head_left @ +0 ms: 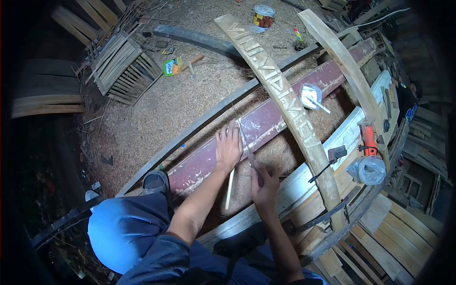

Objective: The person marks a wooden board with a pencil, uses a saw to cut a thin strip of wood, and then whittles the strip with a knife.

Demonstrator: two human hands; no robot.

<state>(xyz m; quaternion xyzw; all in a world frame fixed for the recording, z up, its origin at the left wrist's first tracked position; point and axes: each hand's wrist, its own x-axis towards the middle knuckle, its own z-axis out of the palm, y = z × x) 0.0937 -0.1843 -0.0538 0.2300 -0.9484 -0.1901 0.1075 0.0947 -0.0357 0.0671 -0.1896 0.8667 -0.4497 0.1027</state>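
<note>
1. The left hand [229,145] lies flat with its fingers stretched out, pushing down on the dark red board [202,165] and not pinching anything.
2. The right hand [265,185] is curled tight around a thin-bladed tool [252,160]. I can't tell if it is a saw or a knife.
3. The tool's blade crosses the red board, just beside the left fingers.
4. A thin pale stick [230,190] pokes out below the left hand, toward the person. Its other end is hard to see.
5. A curved plank [319,156] with raised wooden letter shapes [278,88] crosses over the red board.
6. A clear tub [311,91] of white stuff sits near that plank, with a white stick leaning in it.
7. An orange power tool [368,137] lies on the right, next to a clear plastic bag [372,171].
</note>
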